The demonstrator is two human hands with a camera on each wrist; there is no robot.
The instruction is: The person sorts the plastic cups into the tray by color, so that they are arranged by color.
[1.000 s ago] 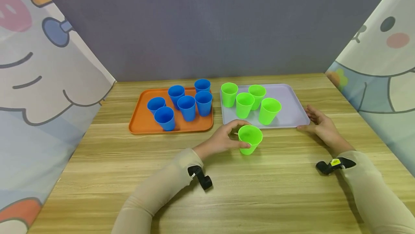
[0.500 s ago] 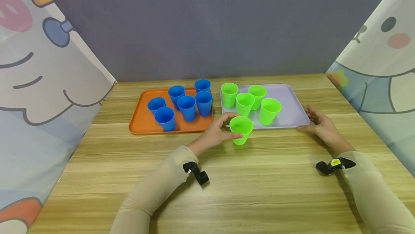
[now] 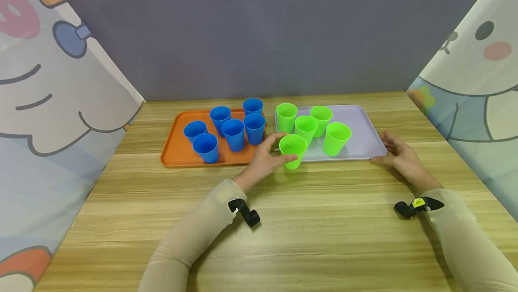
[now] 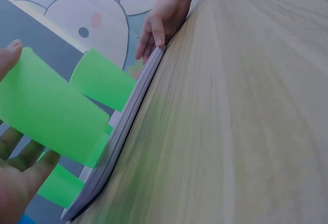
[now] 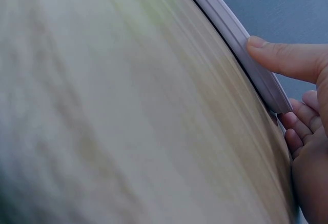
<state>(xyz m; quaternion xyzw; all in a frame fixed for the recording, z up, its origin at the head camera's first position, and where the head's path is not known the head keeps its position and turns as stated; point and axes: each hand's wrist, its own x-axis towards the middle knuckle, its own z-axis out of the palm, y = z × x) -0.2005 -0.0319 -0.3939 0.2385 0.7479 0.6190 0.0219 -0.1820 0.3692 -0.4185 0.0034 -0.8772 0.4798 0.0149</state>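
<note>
A green plastic cup (image 3: 292, 150) is held upright between the thumb and fingers of my left hand (image 3: 263, 161). It overlaps the front-left corner of the lavender tray (image 3: 360, 130) in the head view. From the left wrist, the cup (image 4: 51, 106) shows raised beside the tray's rim (image 4: 118, 137). Several more green cups (image 3: 336, 141) stand upright on that tray, towards its left half. My right hand (image 3: 406, 161) holds the tray's front-right corner. In the right wrist view its thumb (image 5: 261, 47) presses the front rim, with the fingers curled round the corner.
Left of the lavender tray lies an orange tray (image 3: 176, 146) with several upright blue cups (image 3: 206, 150). My left wrist is close to its front-right corner. A grey partition (image 3: 263, 35) rises behind the wooden table (image 3: 323, 238), and printed panels flank both sides.
My left hand has carried the green cup leftward and away from me, from in front of the lavender tray to over its front-left corner. My right hand has stayed at its corner.
</note>
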